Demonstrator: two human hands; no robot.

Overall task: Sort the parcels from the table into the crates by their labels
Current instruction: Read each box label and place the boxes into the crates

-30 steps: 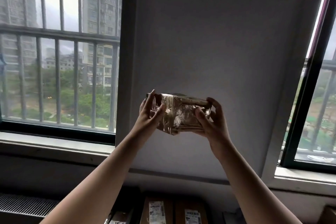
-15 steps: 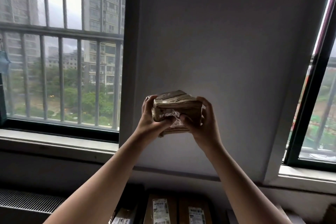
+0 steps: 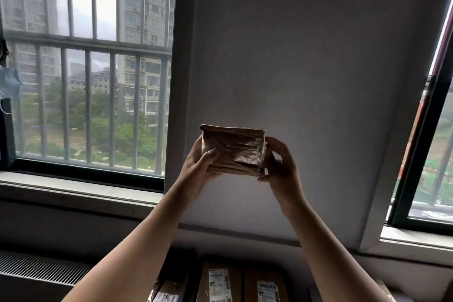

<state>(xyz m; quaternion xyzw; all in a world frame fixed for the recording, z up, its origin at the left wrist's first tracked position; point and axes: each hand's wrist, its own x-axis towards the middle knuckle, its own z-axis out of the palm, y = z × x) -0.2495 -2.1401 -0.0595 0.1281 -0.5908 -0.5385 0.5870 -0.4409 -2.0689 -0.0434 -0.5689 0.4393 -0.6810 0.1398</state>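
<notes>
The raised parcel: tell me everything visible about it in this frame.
The parcel is a small brown cardboard box wrapped in glossy, wrinkled clear tape. It is held up in front of the grey wall, roughly level. The left hand grips its left end, thumb on the near face; the right hand grips the right end. No label shows on the visible faces.

- The parcel [image 3: 232, 148] is showing brown under glossy clear tape
- The boxes [image 3: 241, 282] below are showing brown with white labels printed in black
- The wall [image 3: 306, 56] is showing plain grey
- The window frame [image 3: 88, 174] is looking black
</notes>
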